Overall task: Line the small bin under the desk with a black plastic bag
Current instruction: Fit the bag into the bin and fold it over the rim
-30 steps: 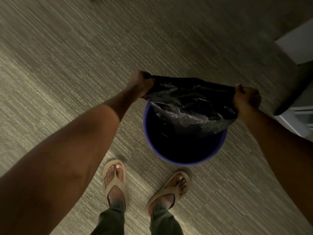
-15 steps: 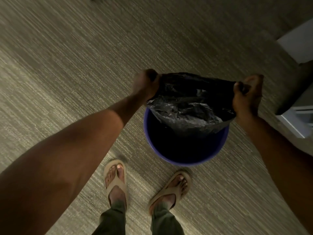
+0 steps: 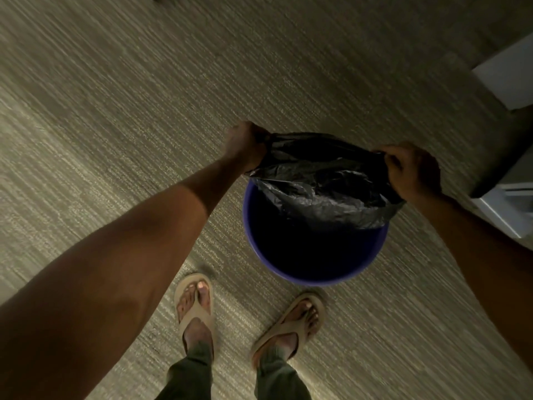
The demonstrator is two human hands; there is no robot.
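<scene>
I see left hand (image 3: 245,147) and right hand (image 3: 411,168) both clenched on black bag (image 3: 323,183) mouth, stretched over far rim of blue bin (image 3: 314,280). Risk: film tears, or 1 edge slips off.

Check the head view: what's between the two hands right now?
In the head view, the black plastic bag spans the stretch between the left hand and right hand, each gripping an end. It hangs over the far side of the blue bin.
</scene>
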